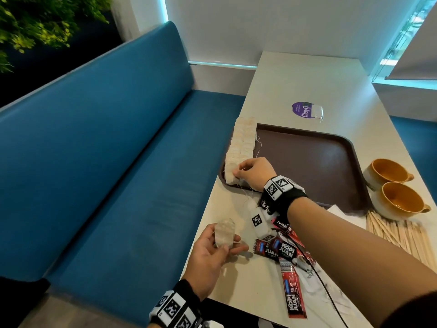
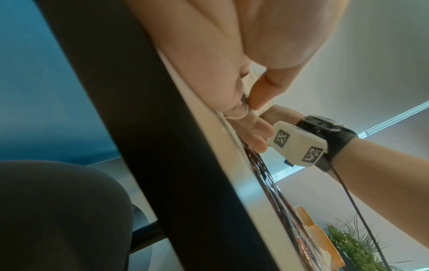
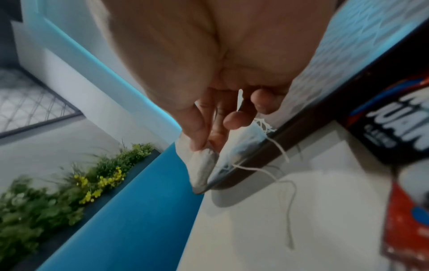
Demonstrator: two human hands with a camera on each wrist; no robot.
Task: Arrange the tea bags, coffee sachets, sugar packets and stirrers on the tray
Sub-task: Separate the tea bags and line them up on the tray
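A row of several tea bags (image 1: 241, 143) lies along the left edge of the brown tray (image 1: 319, 162). My right hand (image 1: 238, 172) reaches across to the row's near end and pinches a tea bag (image 3: 202, 165) at the tray's near-left corner (image 3: 267, 159), strings trailing over the table. At the table's left edge, my left hand (image 1: 224, 242) holds a small stack of tea bags (image 1: 224, 230) between thumb and fingers; the left wrist view shows a tea bag (image 2: 250, 78) in the left hand (image 2: 246, 102). Red and black coffee sachets (image 1: 283, 249) lie loose in front of the tray. Wooden stirrers (image 1: 399, 233) sit in a pile at the right.
Two orange-lined cups (image 1: 387, 171) (image 1: 399, 200) stand right of the tray. White paper (image 1: 343, 214) lies by the tray's near edge. A purple sticker (image 1: 305, 110) is on the table behind the tray. A blue bench (image 1: 118, 162) runs along the table's left side.
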